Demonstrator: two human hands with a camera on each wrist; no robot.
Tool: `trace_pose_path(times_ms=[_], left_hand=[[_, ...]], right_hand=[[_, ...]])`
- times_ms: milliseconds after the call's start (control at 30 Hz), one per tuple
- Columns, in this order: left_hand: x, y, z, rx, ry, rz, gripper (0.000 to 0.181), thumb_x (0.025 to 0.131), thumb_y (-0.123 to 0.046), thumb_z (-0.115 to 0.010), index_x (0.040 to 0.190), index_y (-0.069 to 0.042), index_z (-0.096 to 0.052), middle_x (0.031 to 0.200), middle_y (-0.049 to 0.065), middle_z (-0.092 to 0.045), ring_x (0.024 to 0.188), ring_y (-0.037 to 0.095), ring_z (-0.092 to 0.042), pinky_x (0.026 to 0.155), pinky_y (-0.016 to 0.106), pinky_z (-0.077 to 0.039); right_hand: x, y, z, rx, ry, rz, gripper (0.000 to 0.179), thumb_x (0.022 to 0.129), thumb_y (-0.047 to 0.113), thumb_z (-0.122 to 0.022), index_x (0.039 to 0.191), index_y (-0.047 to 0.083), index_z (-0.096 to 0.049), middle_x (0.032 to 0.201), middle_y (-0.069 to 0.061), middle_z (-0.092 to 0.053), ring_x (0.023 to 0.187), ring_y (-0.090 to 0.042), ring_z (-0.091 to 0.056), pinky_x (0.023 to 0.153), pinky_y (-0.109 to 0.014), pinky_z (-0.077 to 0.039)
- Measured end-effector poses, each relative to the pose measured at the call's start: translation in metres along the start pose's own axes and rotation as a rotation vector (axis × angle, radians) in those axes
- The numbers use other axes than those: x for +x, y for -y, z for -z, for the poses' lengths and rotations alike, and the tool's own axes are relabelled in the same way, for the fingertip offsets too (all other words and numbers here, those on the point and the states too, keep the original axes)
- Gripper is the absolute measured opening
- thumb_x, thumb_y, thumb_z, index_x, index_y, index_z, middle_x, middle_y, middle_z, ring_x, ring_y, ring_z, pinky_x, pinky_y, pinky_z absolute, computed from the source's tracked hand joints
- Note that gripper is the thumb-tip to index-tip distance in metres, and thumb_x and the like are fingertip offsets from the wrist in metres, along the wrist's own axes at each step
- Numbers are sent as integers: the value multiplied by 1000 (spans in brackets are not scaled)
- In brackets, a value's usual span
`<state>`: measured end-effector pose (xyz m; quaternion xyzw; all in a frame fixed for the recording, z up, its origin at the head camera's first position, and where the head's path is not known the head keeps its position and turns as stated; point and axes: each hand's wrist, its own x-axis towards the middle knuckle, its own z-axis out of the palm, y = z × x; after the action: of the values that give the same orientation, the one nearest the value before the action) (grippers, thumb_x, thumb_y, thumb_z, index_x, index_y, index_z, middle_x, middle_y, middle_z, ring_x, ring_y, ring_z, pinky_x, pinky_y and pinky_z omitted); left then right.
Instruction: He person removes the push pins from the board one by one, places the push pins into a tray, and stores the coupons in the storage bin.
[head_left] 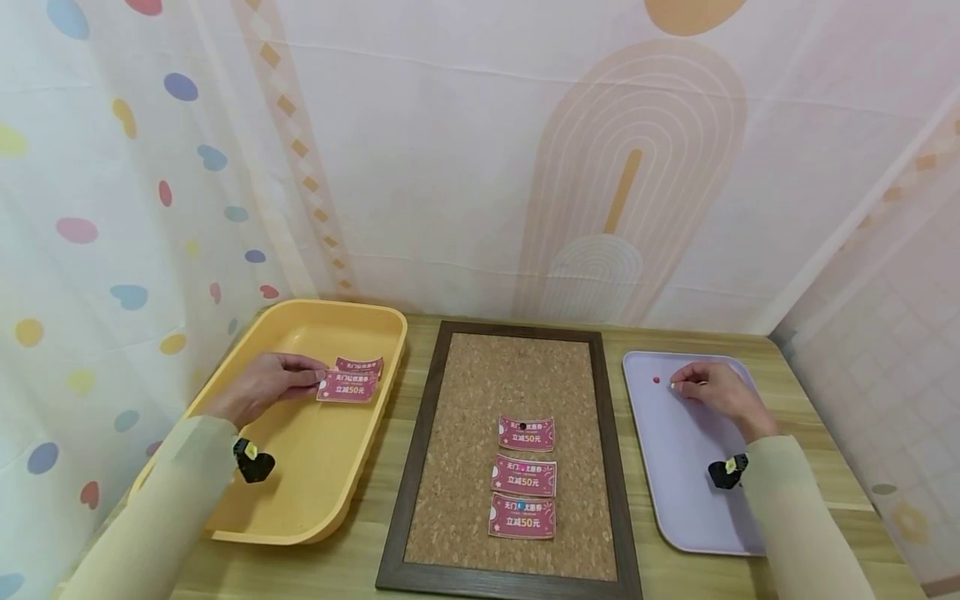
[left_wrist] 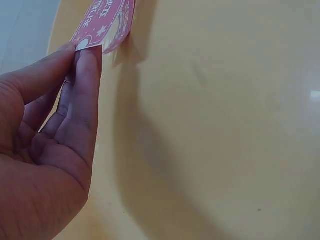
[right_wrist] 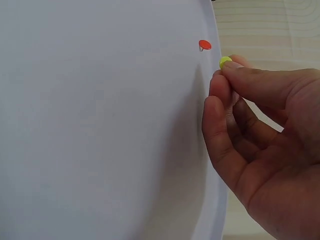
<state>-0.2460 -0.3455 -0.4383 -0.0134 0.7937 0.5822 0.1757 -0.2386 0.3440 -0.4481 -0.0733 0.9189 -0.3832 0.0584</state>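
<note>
Over the yellow tray (head_left: 300, 500), my left hand (head_left: 272, 385) pinches the left end of a pink paper coupon (head_left: 348, 387) between thumb and fingers. Behind it a second pink coupon (head_left: 367, 367) shows, partly covered by the first. My right hand (head_left: 718, 392) is above the lilac tray (head_left: 701, 492), thumb and fingertip pinching a yellow thumbtack (right_wrist: 225, 62). Close by lies a red thumbtack (right_wrist: 205, 45) on the tray, its pin showing in the right wrist view.
Between the trays lies a cork board (head_left: 465, 383) with a dark frame. Three pink coupons are tacked in a column on it: an upper one (head_left: 536, 438) with a black tack, a middle one (head_left: 534, 482) with pink, a lower one (head_left: 521, 525) with blue. A patterned curtain (head_left: 450, 167) hangs behind.
</note>
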Motion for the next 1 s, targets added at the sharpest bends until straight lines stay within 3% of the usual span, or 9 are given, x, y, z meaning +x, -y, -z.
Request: trace_pose_path(times_ms=[233, 500, 700, 867, 1000], left_hand=[[3, 6, 1, -3, 6, 19, 31, 104, -1, -58, 128, 17, -61, 102, 1, -74, 87, 9, -71, 82, 28, -60], [6, 13, -1, 35, 3, 40, 35, 104, -2, -58, 130, 21, -57, 101, 5, -74, 84, 10, -71, 78, 26, -60], [6, 10, -3, 83, 4, 32, 35, 104, -1, -57, 129, 23, -57, 97, 4, -75, 81, 7, -70, 76, 25, -59], [2, 2, -2, 161, 1, -12, 42, 105, -7, -57, 135, 22, -52, 114, 18, -72, 92, 9, -70, 85, 29, -59], [-7, -7, -2, 261, -39, -52, 48, 107, -15, -55, 142, 17, -48, 139, 33, -56, 112, 24, -67, 94, 34, -57]], right_hand=[[0, -3, -1, 11, 17, 12, 13, 97, 1, -69, 102, -10, -71, 93, -13, -70, 76, -9, -52, 66, -23, -44], [1, -2, -2, -3, 28, -13, 13, 96, 1, -69, 104, -9, -72, 94, -10, -72, 79, -9, -55, 68, -22, -46], [-1, -1, 0, -14, 30, -23, 15, 97, 4, -69, 105, -7, -74, 99, -12, -73, 81, -10, -55, 70, -22, -46], [-2, 1, 1, -34, 42, -4, 18, 97, 5, -69, 110, -7, -73, 105, -17, -73, 85, -13, -57, 70, -23, -48], [-4, 2, 2, -54, 39, 24, 20, 96, 4, -70, 113, -7, -72, 106, -18, -72, 88, -17, -59, 70, -24, -49]])
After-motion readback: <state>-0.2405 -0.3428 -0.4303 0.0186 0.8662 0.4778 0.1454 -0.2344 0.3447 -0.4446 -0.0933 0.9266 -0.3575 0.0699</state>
